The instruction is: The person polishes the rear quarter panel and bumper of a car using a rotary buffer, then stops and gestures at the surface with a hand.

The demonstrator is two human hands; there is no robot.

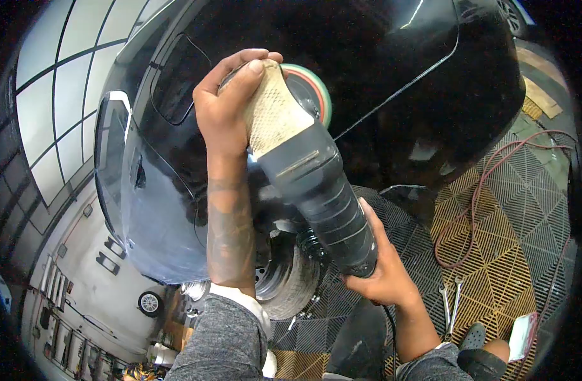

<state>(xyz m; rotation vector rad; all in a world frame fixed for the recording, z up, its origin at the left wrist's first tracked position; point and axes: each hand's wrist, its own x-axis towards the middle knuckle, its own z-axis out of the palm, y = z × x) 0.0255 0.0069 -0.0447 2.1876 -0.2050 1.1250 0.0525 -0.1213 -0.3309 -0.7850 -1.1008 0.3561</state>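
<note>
A black car polisher with a worn, pale textured head cover runs slantwise across the middle of the view. My left hand is closed over its head at the top, thumb lying along the cover. Around the rear end of the body, my right hand is wrapped, with a dark cord hanging below it. The round pad, edged in green and orange, shows only partly behind the head. It faces the glossy black car body; whether it touches the paint I cannot tell.
A wheel sits under the car body. Two wrenches lie on the black and yellow floor tiles, near a reddish hose. A shoe and a white rectangular item are at lower right.
</note>
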